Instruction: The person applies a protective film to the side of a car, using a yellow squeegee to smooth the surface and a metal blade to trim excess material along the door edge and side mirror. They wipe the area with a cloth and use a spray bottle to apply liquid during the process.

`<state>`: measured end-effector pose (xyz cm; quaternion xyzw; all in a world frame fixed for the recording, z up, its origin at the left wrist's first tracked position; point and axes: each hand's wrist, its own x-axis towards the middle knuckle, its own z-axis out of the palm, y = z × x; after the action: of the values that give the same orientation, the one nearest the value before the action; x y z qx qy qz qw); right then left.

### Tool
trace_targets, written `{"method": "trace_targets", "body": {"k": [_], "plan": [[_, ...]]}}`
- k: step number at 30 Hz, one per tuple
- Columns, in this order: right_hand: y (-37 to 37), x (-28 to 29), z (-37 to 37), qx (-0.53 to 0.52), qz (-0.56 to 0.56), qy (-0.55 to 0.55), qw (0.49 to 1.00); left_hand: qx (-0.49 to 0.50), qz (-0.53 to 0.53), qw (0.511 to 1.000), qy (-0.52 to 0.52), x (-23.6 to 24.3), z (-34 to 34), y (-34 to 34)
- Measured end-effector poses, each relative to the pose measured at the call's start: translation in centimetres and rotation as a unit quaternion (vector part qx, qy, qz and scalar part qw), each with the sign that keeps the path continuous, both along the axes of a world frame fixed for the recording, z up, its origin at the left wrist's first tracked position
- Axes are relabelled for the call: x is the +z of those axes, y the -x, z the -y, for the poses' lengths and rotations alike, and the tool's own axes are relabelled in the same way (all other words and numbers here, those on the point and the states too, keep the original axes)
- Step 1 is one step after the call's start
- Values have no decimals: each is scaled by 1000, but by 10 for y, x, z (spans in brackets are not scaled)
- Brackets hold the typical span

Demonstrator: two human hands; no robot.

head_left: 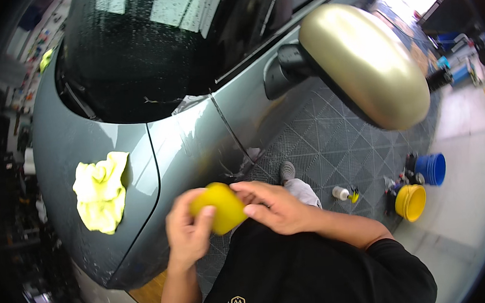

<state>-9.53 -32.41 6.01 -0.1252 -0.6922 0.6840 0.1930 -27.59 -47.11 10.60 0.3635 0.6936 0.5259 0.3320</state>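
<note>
Low in the middle, my left hand [188, 227] grips a flat yellow pad [221, 204], thumb on its face. My right hand [276, 211] has its fingers closed at the pad's right edge, also holding it. Both are just in front of the grey car's side panel [189, 155]. A crumpled pale yellow-green cloth [100, 194] lies on the car's front panel to the left, near a dark panel seam.
Above are the wet windshield [133, 63] and a gold-coloured side mirror [364, 65]. On the tiled floor [327, 145] at right stand a blue bucket [432, 171], a yellow bucket [412, 206] and a white bottle [340, 194]. My foot [287, 171] is below the panel.
</note>
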Motion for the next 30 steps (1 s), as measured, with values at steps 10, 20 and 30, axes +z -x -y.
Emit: {"method": "trace_targets", "body": {"k": [10, 20, 30], "plan": [[-270, -198, 154, 7, 567, -122, 814, 173, -498, 837, 147, 9, 63, 180], [-347, -353, 211, -23, 680, 70, 729, 174, -476, 860, -56, 59, 38, 28], [-417, -237, 154, 24, 625, 45, 779, -423, 102, 795, -424, 127, -12, -285]]}}
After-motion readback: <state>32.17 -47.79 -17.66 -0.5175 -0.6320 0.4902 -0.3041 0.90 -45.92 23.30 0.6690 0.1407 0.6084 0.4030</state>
